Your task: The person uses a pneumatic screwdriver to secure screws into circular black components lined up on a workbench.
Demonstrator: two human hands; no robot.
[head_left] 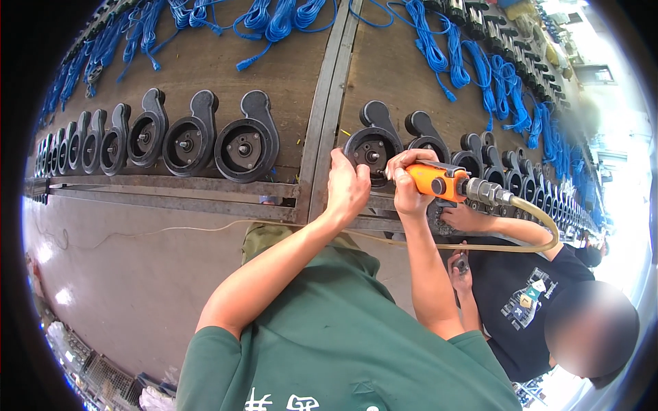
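Note:
A black round housing [373, 152] with a tapered arm stands on the bench's front edge, its open face with a metal shaft towards me. My left hand [347, 186] grips its lower left rim between thumb and fingers. In my right hand [410, 183] is an orange air screwdriver [439, 182], held close to the housing's right side. Its tip is hidden by my fingers. From the tool's metal coupling a yellowish air hose [548, 226] loops down and back to the left.
Similar black housings [248, 147] line the bench edge on both sides. Bundled blue cables [279, 24] lie farther back. A metal rail [327, 103] divides the wooden bench top [295, 75]. Close on my right, a co-worker's hand [466, 218] reaches to the bench.

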